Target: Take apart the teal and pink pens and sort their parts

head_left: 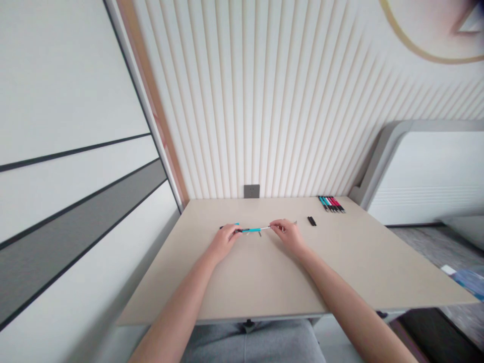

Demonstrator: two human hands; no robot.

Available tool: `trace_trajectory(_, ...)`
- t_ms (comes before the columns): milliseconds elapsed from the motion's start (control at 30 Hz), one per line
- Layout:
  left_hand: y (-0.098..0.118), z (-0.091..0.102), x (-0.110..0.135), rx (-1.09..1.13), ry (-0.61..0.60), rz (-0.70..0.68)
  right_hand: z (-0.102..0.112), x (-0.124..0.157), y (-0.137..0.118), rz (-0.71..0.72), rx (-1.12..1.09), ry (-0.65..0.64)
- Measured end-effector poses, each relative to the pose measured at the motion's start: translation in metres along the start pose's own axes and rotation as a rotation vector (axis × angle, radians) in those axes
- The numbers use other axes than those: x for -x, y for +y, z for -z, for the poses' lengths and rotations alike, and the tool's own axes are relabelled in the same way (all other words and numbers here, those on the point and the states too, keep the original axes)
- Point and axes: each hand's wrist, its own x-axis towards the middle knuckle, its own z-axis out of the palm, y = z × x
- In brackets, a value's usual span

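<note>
My left hand (224,239) pinches the black end of a blue pen barrel (251,230) above the middle of the table. A thin whitish pen refill (265,227) sticks out of the barrel's right end. Its far end sits between the fingertips of my right hand (287,233). Just below the barrel lies a small dark pen part (259,234). Another blue piece (236,224) shows behind my left hand, mostly hidden. Something small and thin pokes out past my right hand, too small to name.
On the beige table (264,282), two short black pieces (311,221) lie right of my right hand. A row of several blue, white and red pens (331,204) rests at the back right. A dark wall socket (251,191) sits behind the table, and a cabinet (75,212) flanks it on the left.
</note>
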Motion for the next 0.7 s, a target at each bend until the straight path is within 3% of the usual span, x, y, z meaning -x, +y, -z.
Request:
trace_trajectory(333,0.0074,0.0005,-0.0001,0.014,-0.001,0.03,0.0005,0.0005,-0.0023,0.008,0.041,0.005)
trace_trajectory(700,0.0038,-0.0028,0.0002,0.028,-0.01,0.059,-0.0019,0.0014,-0.0084,0.041,-0.117,0.036)
